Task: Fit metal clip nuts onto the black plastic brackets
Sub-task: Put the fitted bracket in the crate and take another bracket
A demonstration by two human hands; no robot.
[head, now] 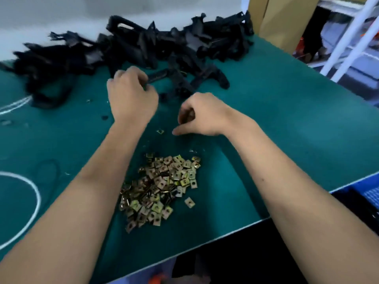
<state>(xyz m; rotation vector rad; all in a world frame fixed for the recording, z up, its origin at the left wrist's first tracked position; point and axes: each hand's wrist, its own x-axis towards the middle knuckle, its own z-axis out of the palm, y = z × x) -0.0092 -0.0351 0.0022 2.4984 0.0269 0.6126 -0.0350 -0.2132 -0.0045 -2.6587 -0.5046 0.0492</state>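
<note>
A heap of brass-coloured metal clip nuts (162, 187) lies on the green table (287, 124) between my forearms. One loose clip nut (160, 131) sits just left of my right hand's fingertips. A big pile of black plastic brackets (131, 48) stretches along the table's far side. My left hand (131, 95) is curled on the end of one black bracket (164, 75) at the pile's near edge. My right hand (199, 115) hovers low over the table with fingers curled and the forefinger pointing left; whether it holds a clip nut is hidden.
A white cord loop (34, 193) lies at the left. A blue crate (369, 193) stands off the table's right edge. Cardboard boxes (283, 19) and a white frame (352, 42) stand behind the far right corner. The near table edge runs under my forearms.
</note>
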